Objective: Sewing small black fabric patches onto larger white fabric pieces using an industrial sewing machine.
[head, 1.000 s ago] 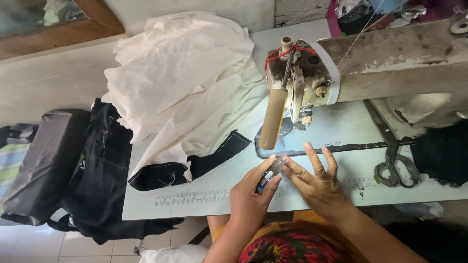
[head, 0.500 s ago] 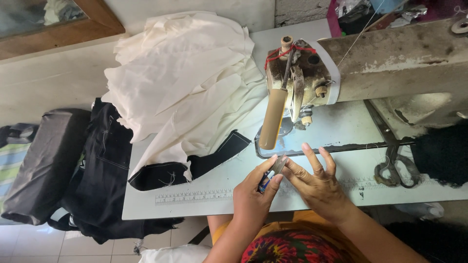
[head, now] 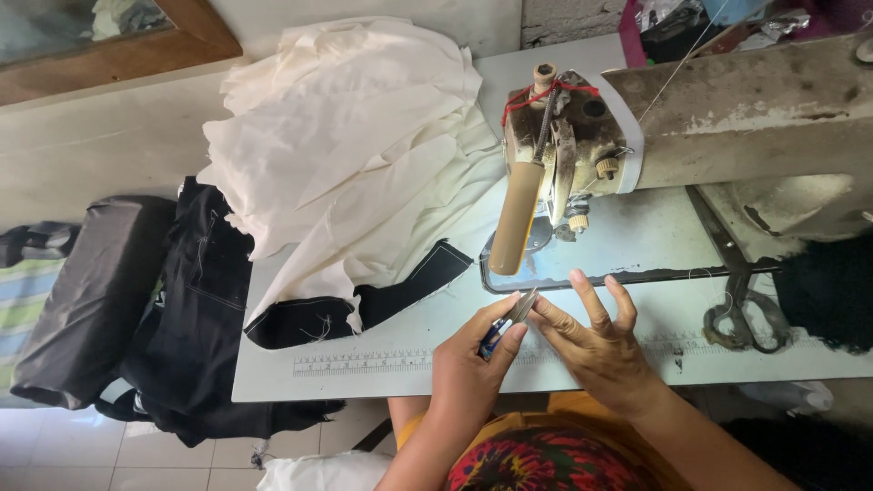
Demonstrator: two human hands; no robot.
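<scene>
At nine o'clock from my hands a dark grey cushion (head: 86, 295) sits beside the tabletop (head: 400, 364), with black denim fabric (head: 205, 336) draped down next to it. At eleven o'clock a heap of cream cloth (head: 350, 145) lies on the tabletop, and a black fabric strip (head: 364, 305) pokes out from under its lower edge. A printed ruler strip (head: 364, 362) runs along the near edge.

My left hand (head: 473, 373) has its fingers narrow, pinched around thread snips (head: 509, 320) with a blue handle, the metal blades pointing toward one o'clock. My right hand (head: 596, 341) touches the blade tips with thumb and forefinger, the other fingers spread wide and holding nothing. Both hands hover just in front of the metal bed plate (head: 627, 245).

At twelve o'clock stands the worn sewing machine (head: 709, 118), red thread wound about its head. At three o'clock large scissors (head: 746, 305) lie flat, near black fluffy fabric (head: 832, 291).
</scene>
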